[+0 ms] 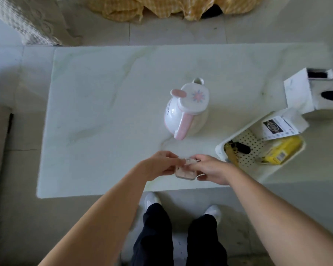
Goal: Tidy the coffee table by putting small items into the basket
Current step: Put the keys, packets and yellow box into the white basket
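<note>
reaching fwd w/ both bare forearms, meeting low over the counter (104, 112) near its front edge. left hand (161, 165) curling fingers onto the left end of a small pinkish item (184, 173), right hand (211, 167) gripping its top & right side. item sitting betw. the two hands; touching the counter or not, can't tell. white perforated basket (220, 148) lying just right of the right hand, holding a yellow packet (283, 150), a printed paper box (281, 126) & a black thing (242, 147). white-pink jug (186, 108) standing behind the hands, apart. tissue box (300, 93) sitting beyond the basket.
</note>
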